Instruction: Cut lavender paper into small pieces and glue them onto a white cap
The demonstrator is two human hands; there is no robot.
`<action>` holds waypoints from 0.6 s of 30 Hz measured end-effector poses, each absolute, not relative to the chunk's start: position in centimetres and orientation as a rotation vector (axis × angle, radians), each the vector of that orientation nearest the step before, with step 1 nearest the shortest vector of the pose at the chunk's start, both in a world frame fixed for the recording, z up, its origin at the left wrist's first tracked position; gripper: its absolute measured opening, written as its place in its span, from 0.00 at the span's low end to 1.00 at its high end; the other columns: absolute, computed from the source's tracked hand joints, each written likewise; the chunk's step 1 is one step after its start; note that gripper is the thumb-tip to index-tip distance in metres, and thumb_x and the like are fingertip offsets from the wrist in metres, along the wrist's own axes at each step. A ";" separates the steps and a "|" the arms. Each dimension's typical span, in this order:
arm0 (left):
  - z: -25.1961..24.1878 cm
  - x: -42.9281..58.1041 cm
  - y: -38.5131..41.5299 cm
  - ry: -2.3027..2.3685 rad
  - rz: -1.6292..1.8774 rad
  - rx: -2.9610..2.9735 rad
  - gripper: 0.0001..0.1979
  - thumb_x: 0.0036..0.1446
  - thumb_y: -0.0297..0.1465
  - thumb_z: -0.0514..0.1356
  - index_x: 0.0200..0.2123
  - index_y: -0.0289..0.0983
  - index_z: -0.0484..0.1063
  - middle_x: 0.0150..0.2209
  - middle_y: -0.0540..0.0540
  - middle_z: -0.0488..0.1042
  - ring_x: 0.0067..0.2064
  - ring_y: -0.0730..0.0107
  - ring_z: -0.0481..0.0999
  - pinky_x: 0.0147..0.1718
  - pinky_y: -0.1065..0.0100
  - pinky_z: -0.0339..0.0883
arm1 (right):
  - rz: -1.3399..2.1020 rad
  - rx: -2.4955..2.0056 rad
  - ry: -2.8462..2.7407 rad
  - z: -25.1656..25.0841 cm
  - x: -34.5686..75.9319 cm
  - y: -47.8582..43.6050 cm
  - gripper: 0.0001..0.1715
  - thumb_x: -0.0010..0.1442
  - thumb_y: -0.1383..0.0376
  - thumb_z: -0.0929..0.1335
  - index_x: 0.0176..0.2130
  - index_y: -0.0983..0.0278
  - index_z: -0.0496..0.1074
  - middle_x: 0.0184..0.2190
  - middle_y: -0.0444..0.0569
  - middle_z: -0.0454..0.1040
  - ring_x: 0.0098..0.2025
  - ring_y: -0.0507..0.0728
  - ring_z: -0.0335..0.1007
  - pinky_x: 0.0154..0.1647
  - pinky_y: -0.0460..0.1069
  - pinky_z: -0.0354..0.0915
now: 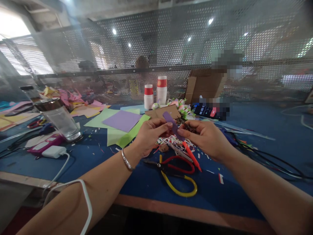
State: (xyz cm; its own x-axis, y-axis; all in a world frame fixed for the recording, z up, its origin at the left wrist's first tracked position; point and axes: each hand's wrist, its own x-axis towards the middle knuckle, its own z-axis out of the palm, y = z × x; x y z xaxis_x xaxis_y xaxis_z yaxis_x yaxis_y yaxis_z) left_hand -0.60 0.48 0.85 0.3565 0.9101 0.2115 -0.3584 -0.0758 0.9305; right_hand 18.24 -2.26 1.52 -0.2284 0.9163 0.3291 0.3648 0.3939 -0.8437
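Observation:
A narrow purple paper strip (170,121) is pinched between both hands above the blue table (256,137). My left hand (149,135) grips its upper end with thumb and fingers closed. My right hand (205,137) pinches the lower end, and small dark scissors (186,124) also rest in that hand. Below the hands lie shredded paper scraps (171,142), an orange-handled tool (192,156) and pliers with red and yellow handles (176,174).
Green and purple paper sheets (121,125) lie at centre left, beside a glass (61,119), a charger with white cable (55,151) and a pink device (45,143). Two red-and-white cups (156,93), paper flowers (181,107), a phone (207,111) and a perforated screen stand behind. Black cables (269,160) run right.

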 end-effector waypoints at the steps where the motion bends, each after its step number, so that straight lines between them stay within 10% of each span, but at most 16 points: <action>1: 0.8 -0.6 0.5 0.595 1.158 1.224 0.13 0.45 0.35 0.73 0.29 0.32 0.79 0.26 0.49 0.77 0.27 0.79 0.72 0.30 0.72 0.65 | 0.803 -1.114 -1.786 1.5 18.2 -2.3 0.17 0.58 0.53 0.74 0.32 0.64 0.75 0.26 0.43 0.72 0.28 0.51 0.64 0.28 0.47 0.59; 18: 0.5 -0.7 0.6 0.598 1.253 1.556 0.13 0.49 0.30 0.70 0.38 0.33 0.78 0.34 0.45 0.82 0.37 0.69 0.80 0.42 0.67 0.73 | 0.671 -1.089 -1.828 1.6 18.0 -2.4 0.17 0.58 0.52 0.73 0.32 0.64 0.75 0.28 0.45 0.74 0.30 0.53 0.67 0.31 0.48 0.61</action>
State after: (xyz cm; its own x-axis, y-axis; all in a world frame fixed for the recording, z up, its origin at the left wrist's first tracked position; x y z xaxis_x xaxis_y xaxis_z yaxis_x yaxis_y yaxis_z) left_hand -0.66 0.57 0.49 0.3389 0.8423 0.4192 -0.2040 -0.3691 0.9067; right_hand 17.98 -2.36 1.61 -0.2291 0.8828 0.4100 0.4081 0.4695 -0.7829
